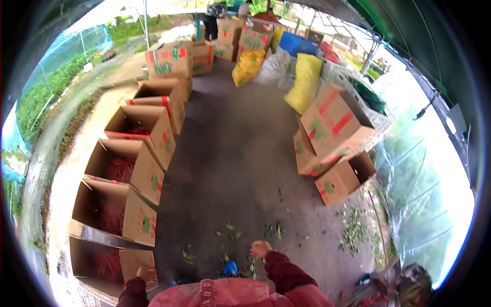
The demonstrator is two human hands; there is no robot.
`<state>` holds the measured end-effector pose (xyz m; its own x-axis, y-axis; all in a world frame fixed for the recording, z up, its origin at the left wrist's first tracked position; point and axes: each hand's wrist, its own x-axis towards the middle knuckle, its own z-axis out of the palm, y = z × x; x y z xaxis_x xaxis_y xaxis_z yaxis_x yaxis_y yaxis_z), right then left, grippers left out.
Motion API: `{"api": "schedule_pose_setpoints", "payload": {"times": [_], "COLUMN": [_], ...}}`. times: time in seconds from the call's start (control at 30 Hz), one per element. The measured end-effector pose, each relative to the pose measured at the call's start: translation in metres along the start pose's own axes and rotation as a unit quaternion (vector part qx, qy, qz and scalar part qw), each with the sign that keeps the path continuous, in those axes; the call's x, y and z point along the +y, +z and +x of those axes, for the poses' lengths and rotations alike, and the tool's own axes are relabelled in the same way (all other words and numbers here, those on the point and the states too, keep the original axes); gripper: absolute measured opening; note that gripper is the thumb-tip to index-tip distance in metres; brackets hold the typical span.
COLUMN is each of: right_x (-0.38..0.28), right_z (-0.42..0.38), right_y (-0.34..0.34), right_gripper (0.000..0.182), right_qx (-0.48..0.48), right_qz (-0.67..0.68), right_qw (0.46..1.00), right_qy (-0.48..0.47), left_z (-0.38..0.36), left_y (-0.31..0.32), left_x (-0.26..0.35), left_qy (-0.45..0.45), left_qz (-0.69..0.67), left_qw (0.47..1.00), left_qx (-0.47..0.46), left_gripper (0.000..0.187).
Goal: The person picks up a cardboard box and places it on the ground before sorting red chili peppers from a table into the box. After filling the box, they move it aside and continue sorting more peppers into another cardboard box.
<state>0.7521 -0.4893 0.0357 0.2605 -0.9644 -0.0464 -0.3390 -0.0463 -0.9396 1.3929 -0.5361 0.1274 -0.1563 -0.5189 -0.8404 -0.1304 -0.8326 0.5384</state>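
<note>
My left hand [147,273] is low in the head view, against the side panel of the nearest open cardboard box [134,261]. Whether its fingers grip the panel or just pass in front of it is too small to make out. Inside that box lie red, thin items that look like chili peppers [108,264]. Out over the dark floor, my right hand [261,248] has its fingers curled in, with nothing visible in them. Scattered green leaves [275,231] lie on the floor near it.
More open boxes [146,169] line the left side, several with red contents. On the right are stacked boxes [332,123], a yellow sack [304,82] and white crates [376,115]. A white sack [272,66] and a person [212,23] are at the back.
</note>
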Motion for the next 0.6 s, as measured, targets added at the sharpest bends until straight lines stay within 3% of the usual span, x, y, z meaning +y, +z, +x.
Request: {"api": "schedule_pose_setpoints", "payload": {"times": [0.07, 0.1, 0.13, 0.17, 0.27, 0.37, 0.43, 0.5, 0.53, 0.6], "right_x": [-0.011, -0.03, -0.039, -0.029, 0.011, 0.002, 0.004, 0.047, 0.007, -0.097], "right_z": [-0.013, -0.018, -0.022, -0.024, -0.05, -0.068, -0.076, -0.105, -0.093, -0.06], "right_y": [-0.044, -0.065, -0.082, -0.095, -0.113, -0.117, -0.12, -0.116, -0.121, -0.133], "right_gripper": [0.02, 0.021, 0.021, 0.021, 0.018, 0.015, 0.012, 0.014, 0.014, 0.014], "right_qx": [0.094, 0.119, 0.146, 0.145, 0.186, 0.146, 0.18, 0.195, 0.122, -0.001], "right_qz": [0.026, 0.029, 0.033, 0.03, -0.05, -0.028, 0.01, 0.089, -0.084, -0.463], "right_qw": [0.967, 0.954, 0.938, 0.939, 0.928, 0.924, 0.904, 0.911, 0.928, 0.841], "right_qy": [0.237, 0.274, 0.313, 0.31, 0.319, 0.353, 0.387, 0.352, 0.341, 0.279], "left_z": [-0.024, -0.023, -0.021, -0.019, -0.022, 0.01, 0.058, 0.11, 0.14, 0.179], "left_y": [0.059, 0.074, 0.086, 0.096, 0.119, 0.113, 0.108, 0.128, 0.139, 0.153], "left_x": [0.056, 0.071, 0.083, 0.095, 0.134, 0.137, 0.162, 0.185, 0.196, 0.214], "left_qy": [0.092, 0.101, 0.094, 0.084, 0.023, 0.011, 0.017, 0.022, 0.064, 0.144], "left_qz": [0.178, 0.173, 0.27, 0.365, 0.402, 0.378, 0.361, 0.346, 0.423, 0.57], "left_qw": [0.979, 0.979, 0.958, 0.927, 0.915, 0.926, 0.932, 0.938, 0.902, 0.801], "left_qx": [-0.037, -0.032, -0.033, -0.035, -0.008, -0.009, -0.011, -0.026, -0.057, -0.112], "left_gripper": [0.023, 0.023, 0.023, 0.023, 0.02, 0.017, 0.018, 0.02, 0.019, 0.022]}}
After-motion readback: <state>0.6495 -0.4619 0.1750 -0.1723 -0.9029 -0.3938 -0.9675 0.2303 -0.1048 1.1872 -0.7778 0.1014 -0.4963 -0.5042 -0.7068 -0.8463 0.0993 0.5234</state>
